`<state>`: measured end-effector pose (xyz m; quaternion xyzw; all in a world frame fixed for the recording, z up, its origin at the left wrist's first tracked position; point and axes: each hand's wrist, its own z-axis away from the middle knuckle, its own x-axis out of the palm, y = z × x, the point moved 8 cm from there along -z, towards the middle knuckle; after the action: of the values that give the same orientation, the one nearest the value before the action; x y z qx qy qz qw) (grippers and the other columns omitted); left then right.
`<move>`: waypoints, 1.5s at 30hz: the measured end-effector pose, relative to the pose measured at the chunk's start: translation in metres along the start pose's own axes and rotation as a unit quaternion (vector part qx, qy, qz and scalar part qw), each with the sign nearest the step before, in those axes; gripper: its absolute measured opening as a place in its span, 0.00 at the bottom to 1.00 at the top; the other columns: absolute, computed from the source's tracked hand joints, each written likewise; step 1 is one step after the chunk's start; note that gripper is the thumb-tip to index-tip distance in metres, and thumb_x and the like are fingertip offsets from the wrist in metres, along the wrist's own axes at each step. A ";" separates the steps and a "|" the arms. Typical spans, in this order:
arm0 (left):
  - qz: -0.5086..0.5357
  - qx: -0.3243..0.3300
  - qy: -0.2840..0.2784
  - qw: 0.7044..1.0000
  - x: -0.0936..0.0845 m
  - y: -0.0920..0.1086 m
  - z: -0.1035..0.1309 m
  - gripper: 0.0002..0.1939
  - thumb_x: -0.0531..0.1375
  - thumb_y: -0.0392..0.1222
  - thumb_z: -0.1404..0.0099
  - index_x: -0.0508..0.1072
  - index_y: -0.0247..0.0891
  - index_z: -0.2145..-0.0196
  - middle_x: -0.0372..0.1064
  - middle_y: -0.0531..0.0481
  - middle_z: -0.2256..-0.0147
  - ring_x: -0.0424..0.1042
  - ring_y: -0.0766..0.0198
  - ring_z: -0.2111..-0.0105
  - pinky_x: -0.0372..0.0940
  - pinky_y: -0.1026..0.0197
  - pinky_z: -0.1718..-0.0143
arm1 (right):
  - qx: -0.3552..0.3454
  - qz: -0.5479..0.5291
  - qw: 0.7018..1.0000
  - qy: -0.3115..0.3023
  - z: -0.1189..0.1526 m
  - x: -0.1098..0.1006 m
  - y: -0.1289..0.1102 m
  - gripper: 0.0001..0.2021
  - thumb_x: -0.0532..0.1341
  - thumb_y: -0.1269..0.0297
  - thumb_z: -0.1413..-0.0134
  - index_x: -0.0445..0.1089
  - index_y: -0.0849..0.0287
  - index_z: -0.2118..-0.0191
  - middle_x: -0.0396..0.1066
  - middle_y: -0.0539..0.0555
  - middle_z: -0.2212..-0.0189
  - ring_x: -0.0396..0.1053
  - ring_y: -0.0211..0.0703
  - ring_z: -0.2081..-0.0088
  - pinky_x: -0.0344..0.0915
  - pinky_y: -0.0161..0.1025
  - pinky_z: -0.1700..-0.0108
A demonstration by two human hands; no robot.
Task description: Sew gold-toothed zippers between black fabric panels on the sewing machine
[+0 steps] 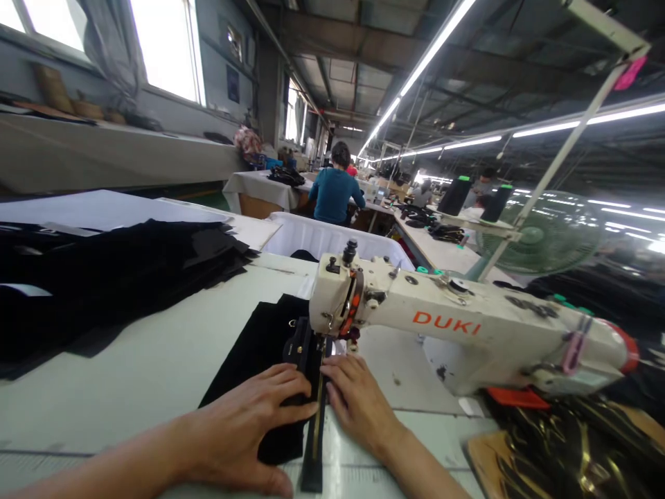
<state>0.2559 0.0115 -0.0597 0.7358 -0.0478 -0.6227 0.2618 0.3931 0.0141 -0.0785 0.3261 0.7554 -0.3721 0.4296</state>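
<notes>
Stretching across the lower half of the view, the pale tabletop (156,360) carries everything here; a heap of black fabric pieces (104,277) covers its 9 o'clock side, and a white bin (322,239) stands past its far edge at 12 o'clock. The cream sewing machine (467,333), marked DUKI in orange, reaches from 3 o'clock to the middle, its head over the work. A green fan (540,239) stands behind it at 2 o'clock, and a person in a teal top (332,190) sits with their back turned at another table far off at 12 o'clock. A black fabric panel (260,360) lies flat just left of the machine head, with a black zipper strip (314,423) along its right edge, running from under the head toward 6 o'clock. The left hand (244,430) lies palm down on the panel, fingers (291,398) spread slightly and flat, tips touching the strip's left side, gripping nothing. The right hand (358,402) rests on the tabletop just right of the strip, fingers (332,374) together and extended, tips pressed at the strip's edge near the needle
</notes>
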 end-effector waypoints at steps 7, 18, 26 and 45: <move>0.026 0.011 -0.009 1.000 -0.009 -0.009 -0.011 0.37 0.67 0.57 0.39 0.61 0.53 0.36 0.66 0.47 0.45 0.66 0.50 0.43 0.43 0.45 0.32 | 0.003 0.000 1.000 0.029 0.002 0.013 0.006 0.21 0.53 0.75 0.37 0.61 0.56 0.40 0.66 0.56 0.41 0.63 0.50 0.40 0.57 0.58 0.36; -0.017 0.030 0.015 0.999 -0.019 -0.036 -0.027 0.34 0.66 0.58 0.40 0.66 0.47 0.39 0.67 0.45 0.44 0.67 0.47 0.44 0.46 0.44 0.33 | -0.077 -0.091 0.991 0.054 0.000 -0.009 -0.013 0.15 0.54 0.79 0.45 0.68 0.56 0.55 0.71 0.55 0.59 0.68 0.47 0.54 0.65 0.47 0.46; -0.073 0.055 0.046 0.995 -0.027 -0.020 -0.022 0.28 0.63 0.56 0.35 0.69 0.43 0.41 0.70 0.44 0.46 0.71 0.48 0.49 0.62 0.51 0.42 | -0.085 -0.091 0.992 0.031 0.000 -0.004 -0.015 0.17 0.52 0.78 0.47 0.69 0.56 0.55 0.72 0.55 0.60 0.68 0.48 0.57 0.67 0.47 0.49; -0.069 -0.020 0.057 0.996 -0.012 -0.065 -0.025 0.42 0.64 0.65 0.40 0.61 0.45 0.35 0.60 0.40 0.37 0.59 0.40 0.37 0.55 0.41 0.36 | -0.036 0.039 0.995 0.085 0.006 0.015 0.002 0.26 0.53 0.77 0.47 0.66 0.61 0.41 0.69 0.58 0.43 0.67 0.55 0.43 0.68 0.56 0.42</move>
<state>0.2601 0.0801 -0.0760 0.7663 0.0301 -0.5971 0.2352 0.3906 0.0123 -0.0949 0.3699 0.7890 -0.2987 0.3891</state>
